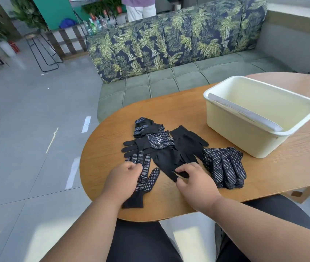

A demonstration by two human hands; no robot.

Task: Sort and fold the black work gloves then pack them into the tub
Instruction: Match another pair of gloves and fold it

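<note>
One cream tub is set on the right part of the oval wooden desk, with a flat pale panel leaned inside along its near wall; no gloves are seen in it. The black work gloves are spread to the left of the tub, near it but apart from it. A loose heap of overlapping gloves is seen at the middle; about five can be made out, though an exact count cannot be given because they overlap. A separate stack of dotted gloves is laid palm-up just right of the heap, fingers toward the person; the number in the stack cannot be told. One dotted glove is laid alone at the near left, its cuff toward the desk edge.

Two hands are shown. The left hand is rested on the single dotted glove, its fingers curled inward; whether this grip is clamped on the fabric cannot be told. The right hand is placed at the near tip of a plain black glove from the heap, and its thumb and fingers are pinched together on that fabric. The stack is just right of the right hand, untouched.
</note>
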